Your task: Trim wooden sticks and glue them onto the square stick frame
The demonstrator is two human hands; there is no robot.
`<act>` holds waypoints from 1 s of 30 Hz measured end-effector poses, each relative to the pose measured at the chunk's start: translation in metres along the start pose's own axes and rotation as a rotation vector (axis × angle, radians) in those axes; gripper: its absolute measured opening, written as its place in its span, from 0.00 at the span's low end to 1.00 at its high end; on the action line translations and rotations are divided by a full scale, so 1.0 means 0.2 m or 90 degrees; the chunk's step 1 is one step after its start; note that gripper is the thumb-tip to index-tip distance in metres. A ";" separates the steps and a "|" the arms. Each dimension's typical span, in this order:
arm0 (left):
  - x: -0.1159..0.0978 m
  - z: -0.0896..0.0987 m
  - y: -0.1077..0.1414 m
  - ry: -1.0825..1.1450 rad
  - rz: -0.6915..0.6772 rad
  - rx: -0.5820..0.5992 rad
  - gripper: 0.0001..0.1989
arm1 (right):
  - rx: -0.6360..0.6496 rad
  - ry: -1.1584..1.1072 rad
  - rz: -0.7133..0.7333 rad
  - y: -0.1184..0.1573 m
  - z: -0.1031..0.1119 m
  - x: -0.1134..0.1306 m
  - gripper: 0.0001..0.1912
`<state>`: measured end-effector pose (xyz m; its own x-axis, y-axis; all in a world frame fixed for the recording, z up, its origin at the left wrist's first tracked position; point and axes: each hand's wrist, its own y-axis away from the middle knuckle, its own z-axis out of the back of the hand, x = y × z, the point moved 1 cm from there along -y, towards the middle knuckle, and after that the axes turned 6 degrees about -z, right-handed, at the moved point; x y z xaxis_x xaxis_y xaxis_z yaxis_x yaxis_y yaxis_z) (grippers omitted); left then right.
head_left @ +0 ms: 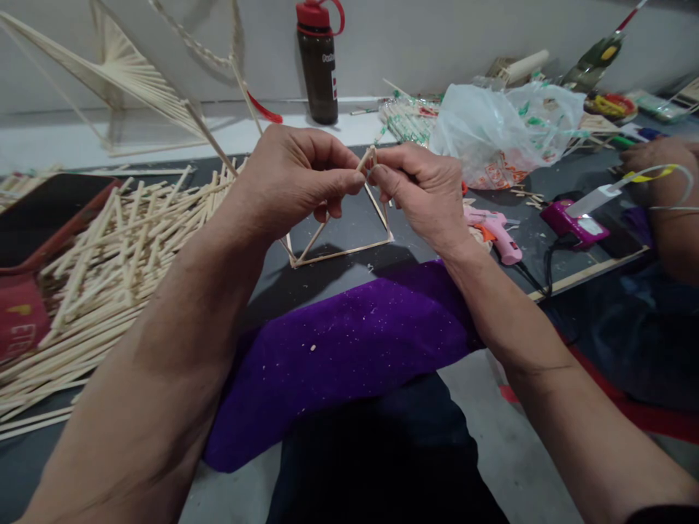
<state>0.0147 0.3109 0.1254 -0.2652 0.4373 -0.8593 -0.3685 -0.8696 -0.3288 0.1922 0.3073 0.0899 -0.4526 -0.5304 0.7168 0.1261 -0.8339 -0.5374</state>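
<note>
A small frame of thin wooden sticks (344,253) stands on the dark grey table, its sticks rising from the base to a peak. At that peak my left hand (306,175) is closed, thumb and fingers pinching the stick ends. My right hand (418,182) pinches the same joint from the other side, fingertips almost touching the left ones. Both hands partly cover the sloping sticks. A pink glue gun (499,234) lies on the table just right of my right wrist. To the left spreads a large pile of loose wooden sticks (125,247).
Purple cloth (354,335) lies along the table's front edge. Behind stand a dark bottle with a red lid (318,73) and a plastic bag (491,131). At right are a purple device (576,225) and another person's hand (666,164). A larger stick structure (136,80) rises back left.
</note>
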 end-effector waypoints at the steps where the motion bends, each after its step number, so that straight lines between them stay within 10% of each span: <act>1: 0.00 0.00 0.00 -0.001 0.000 0.006 0.03 | 0.004 0.004 -0.001 0.00 0.00 0.00 0.07; 30: -0.03 -0.02 0.02 -0.026 0.004 -0.002 0.02 | -0.036 0.013 0.075 -0.01 -0.01 -0.01 0.06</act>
<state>0.0177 0.3051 0.1277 -0.3032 0.4407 -0.8449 -0.3637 -0.8730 -0.3249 0.1914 0.3105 0.0886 -0.4561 -0.6198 0.6387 0.1294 -0.7562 -0.6414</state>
